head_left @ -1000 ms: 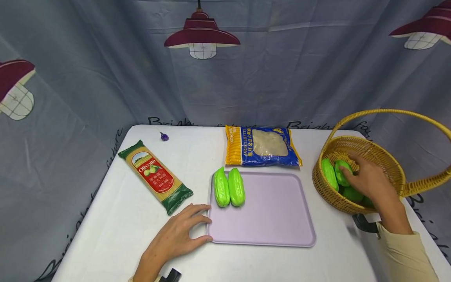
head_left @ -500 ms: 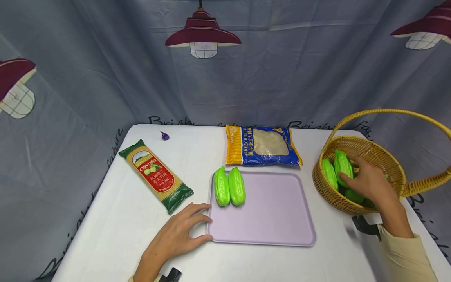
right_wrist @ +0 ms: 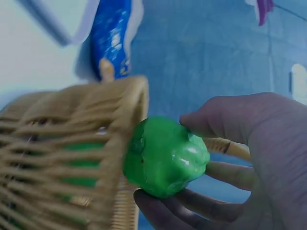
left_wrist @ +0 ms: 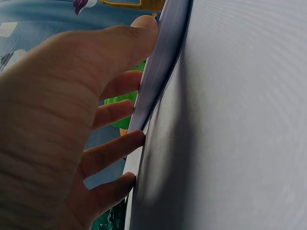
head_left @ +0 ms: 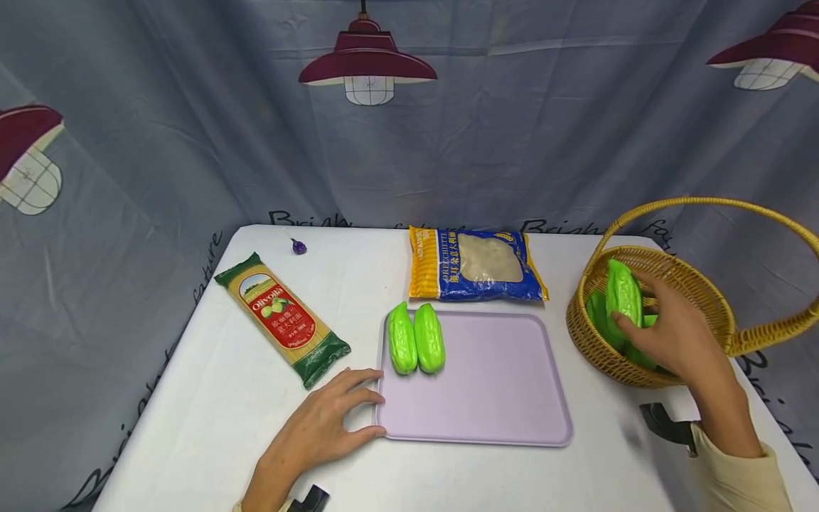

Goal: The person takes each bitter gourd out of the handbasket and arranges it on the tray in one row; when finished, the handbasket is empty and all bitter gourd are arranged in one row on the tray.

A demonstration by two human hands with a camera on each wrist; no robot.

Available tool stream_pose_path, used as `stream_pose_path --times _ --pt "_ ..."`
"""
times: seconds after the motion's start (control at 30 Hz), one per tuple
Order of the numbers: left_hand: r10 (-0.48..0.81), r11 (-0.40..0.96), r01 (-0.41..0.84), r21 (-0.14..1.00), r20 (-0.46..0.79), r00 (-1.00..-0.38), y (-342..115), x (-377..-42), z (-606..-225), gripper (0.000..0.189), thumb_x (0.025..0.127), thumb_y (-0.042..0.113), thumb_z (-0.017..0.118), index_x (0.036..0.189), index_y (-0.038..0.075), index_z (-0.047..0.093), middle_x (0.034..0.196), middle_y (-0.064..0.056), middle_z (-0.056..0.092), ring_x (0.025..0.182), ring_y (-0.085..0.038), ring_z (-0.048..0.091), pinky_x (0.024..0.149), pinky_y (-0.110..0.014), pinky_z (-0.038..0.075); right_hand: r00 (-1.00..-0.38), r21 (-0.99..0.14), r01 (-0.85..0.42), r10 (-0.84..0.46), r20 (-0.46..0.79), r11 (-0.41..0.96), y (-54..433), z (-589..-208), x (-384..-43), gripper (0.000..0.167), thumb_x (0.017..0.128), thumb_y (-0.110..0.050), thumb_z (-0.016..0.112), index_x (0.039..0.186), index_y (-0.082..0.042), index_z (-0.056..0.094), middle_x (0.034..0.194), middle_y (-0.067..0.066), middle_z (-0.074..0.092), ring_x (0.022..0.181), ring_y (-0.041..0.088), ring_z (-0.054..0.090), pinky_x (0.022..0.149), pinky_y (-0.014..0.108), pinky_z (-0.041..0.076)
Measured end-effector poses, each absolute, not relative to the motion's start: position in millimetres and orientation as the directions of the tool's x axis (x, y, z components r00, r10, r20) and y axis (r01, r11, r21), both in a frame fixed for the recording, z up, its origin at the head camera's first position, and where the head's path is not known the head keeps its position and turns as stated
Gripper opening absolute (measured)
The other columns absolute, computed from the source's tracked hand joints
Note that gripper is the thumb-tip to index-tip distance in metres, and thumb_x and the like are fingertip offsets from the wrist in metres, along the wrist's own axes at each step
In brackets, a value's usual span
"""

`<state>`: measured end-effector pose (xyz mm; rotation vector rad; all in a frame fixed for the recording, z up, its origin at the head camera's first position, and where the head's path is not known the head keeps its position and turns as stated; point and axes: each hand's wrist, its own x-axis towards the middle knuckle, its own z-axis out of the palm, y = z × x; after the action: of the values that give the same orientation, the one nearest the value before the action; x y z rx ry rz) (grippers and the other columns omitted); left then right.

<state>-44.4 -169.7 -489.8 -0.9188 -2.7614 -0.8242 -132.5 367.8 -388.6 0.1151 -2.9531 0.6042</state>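
Note:
My right hand [head_left: 668,331] grips a bright green bitter melon [head_left: 623,293] between thumb and fingers, raised at the mouth of the wicker basket [head_left: 598,359]. The right wrist view shows the melon's lumpy end [right_wrist: 168,155] beside the basket rim, with the thumb above and fingers below. More green melons lie in the basket, partly hidden. On the left side of the lilac tray [head_left: 493,398], two bitter melons [head_left: 402,341] lie side by side. My left hand [head_left: 323,419] rests its spread fingertips against the tray's left edge; the left wrist view shows the thumb [left_wrist: 144,28] at that edge.
Behind the tray lies a blue and yellow pasta bag [head_left: 476,267]. A spaghetti packet [head_left: 281,320] lies slantwise at the left, with a small purple object [head_left: 298,247] beyond it. The basket's tall handle [head_left: 704,203] arches over its opening. A grey curtain [head_left: 544,142] hangs behind the table.
My right hand has lifted one bitter melon from among the others up to the basket's mouth, tilting it more upright. The left hand and tray have stayed put.

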Motion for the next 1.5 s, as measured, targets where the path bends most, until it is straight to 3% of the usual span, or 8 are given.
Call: stream_pose_path --times 0.13,0.53,0.63,0.87,1.07,1.27,1.5 --pt "0.523 0.665 0.590 0.458 0.278 -0.806 -169 -45 -490 0.040 0.083 0.048 0.093 0.113 0.025 0.080 0.150 0.005 0.063 0.137 -0.018 0.061 0.126 -0.043 0.045 -0.989 -0.407 -0.097 -0.042 0.143 0.908 356 -381 -126 0.091 0.094 -0.026 0.083 0.164 0.002 0.032 0.138 0.040 0.053 0.110 0.062 0.063 0.074 0.070 0.058" --pt "0.521 0.664 0.586 0.464 0.276 -0.808 -169 -45 -490 0.040 0.083 0.048 0.093 0.113 0.025 0.080 0.150 0.005 0.063 0.137 -0.018 0.061 0.126 -0.043 0.045 -0.972 -0.428 -0.209 -0.137 0.193 0.880 317 -368 -123 0.092 0.089 -0.023 0.089 0.160 0.006 0.038 0.135 0.034 0.055 0.103 0.051 0.066 0.069 0.037 0.061" --pt "0.519 0.664 0.587 0.464 0.279 -0.808 -169 -45 -490 0.040 0.083 0.048 0.093 0.113 0.025 0.080 0.150 0.005 0.063 0.137 -0.018 0.061 0.126 -0.044 0.045 -0.969 -0.442 -0.232 -0.166 0.183 0.867 307 -370 -126 0.092 0.089 -0.022 0.088 0.160 0.005 0.037 0.132 0.034 0.055 0.101 0.050 0.069 0.067 0.035 0.064" --pt "0.519 0.665 0.584 0.465 0.274 -0.809 -170 -44 -491 0.040 0.084 0.049 0.092 0.113 0.025 0.080 0.150 0.006 0.063 0.137 -0.017 0.061 0.125 -0.043 0.046 -0.967 -0.413 -0.250 -0.203 0.154 0.876 284 -378 -130 0.090 0.091 -0.027 0.085 0.164 -0.002 0.037 0.128 0.034 0.058 0.106 0.047 0.064 0.080 0.063 0.059" --pt "0.521 0.660 0.589 0.467 0.280 -0.806 -170 -44 -492 0.040 0.084 0.049 0.092 0.113 0.025 0.080 0.150 0.006 0.063 0.138 -0.017 0.061 0.125 -0.044 0.046 -0.957 -0.412 -0.290 -0.258 0.132 0.864 267 -381 -134 0.087 0.091 -0.026 0.086 0.161 -0.002 0.040 0.124 0.033 0.058 0.094 0.039 0.068 0.070 0.049 0.061" --pt "0.522 0.659 0.592 0.463 0.286 -0.804 -170 -44 -492 0.039 0.084 0.049 0.092 0.113 0.025 0.080 0.150 0.006 0.063 0.137 -0.017 0.061 0.125 -0.044 0.046 -0.950 -0.434 -0.310 -0.290 0.113 0.846 253 -385 -139 0.086 0.091 -0.022 0.086 0.161 -0.002 0.039 0.128 0.037 0.055 0.097 0.046 0.071 0.075 0.057 0.066" --pt "0.524 0.653 0.598 0.465 0.293 -0.800 -170 -45 -492 0.038 0.084 0.048 0.092 0.113 0.025 0.079 0.150 0.006 0.063 0.137 -0.016 0.061 0.125 -0.045 0.047 -0.951 -0.415 -0.305 -0.299 0.080 0.857 234 -391 -143 0.087 0.090 -0.028 0.087 0.160 -0.005 0.041 0.125 0.037 0.058 0.094 0.038 0.066 0.073 0.054 0.064"
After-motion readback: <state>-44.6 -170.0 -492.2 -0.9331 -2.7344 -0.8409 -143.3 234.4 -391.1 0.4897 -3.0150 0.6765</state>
